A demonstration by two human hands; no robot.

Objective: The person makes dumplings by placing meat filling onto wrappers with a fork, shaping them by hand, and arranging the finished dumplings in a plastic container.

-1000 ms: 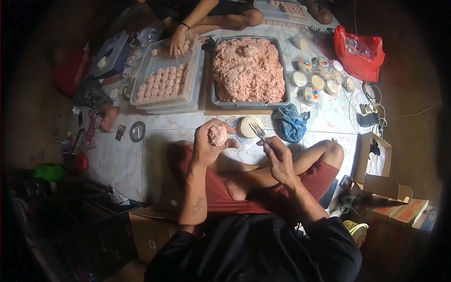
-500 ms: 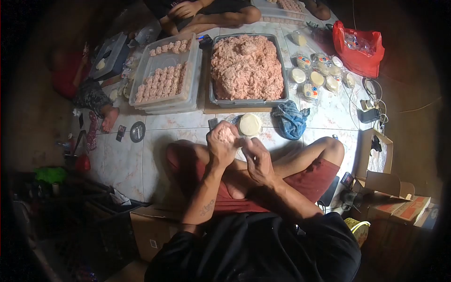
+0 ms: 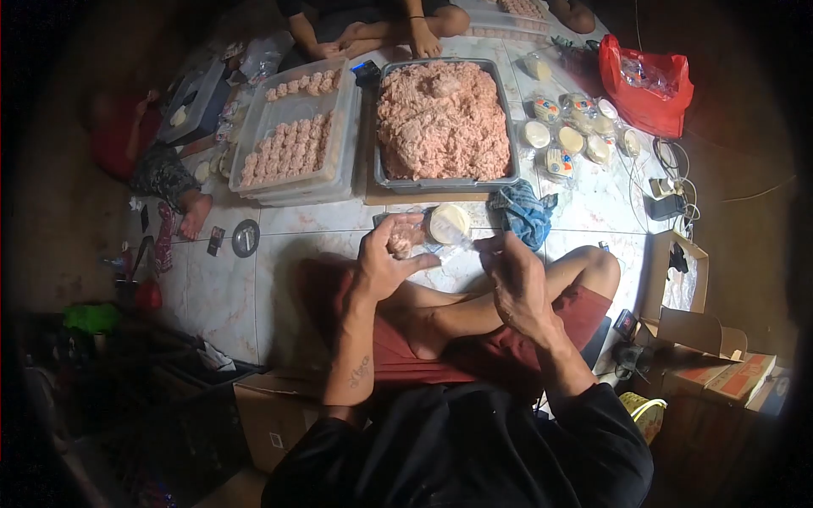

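My left hand point(image 3: 383, 264) is curled round a dumpling point(image 3: 405, 240), a small lump of pink minced filling, with the thumb stretched out to the right. To its right, my right hand point(image 3: 518, 286) is pinched, fingertips pointing left. A thin, pale, blurred piece shows by those fingertips; its kind is unclear. Between the hands, a stack of round cream wrappers point(image 3: 445, 222) rests on the tiled floor, partly behind that pale piece. Just beyond stands a grey tub point(image 3: 381, 179) heaped with pink minced filling point(image 3: 442, 118).
Left of the tub, a clear plastic container point(image 3: 292, 188) holds rows of dumplings. A blue cloth point(image 3: 527, 216) lies at the right, with packaged wrapper stacks point(image 3: 569, 140) and a red bag point(image 3: 648, 85) farther off. Another person's hand point(image 3: 425, 41) is behind the tub.
My hands have moved apart, the right one going rightward and the left one slightly left with the dumpling. The other person's hand has come down to the tub's far edge.
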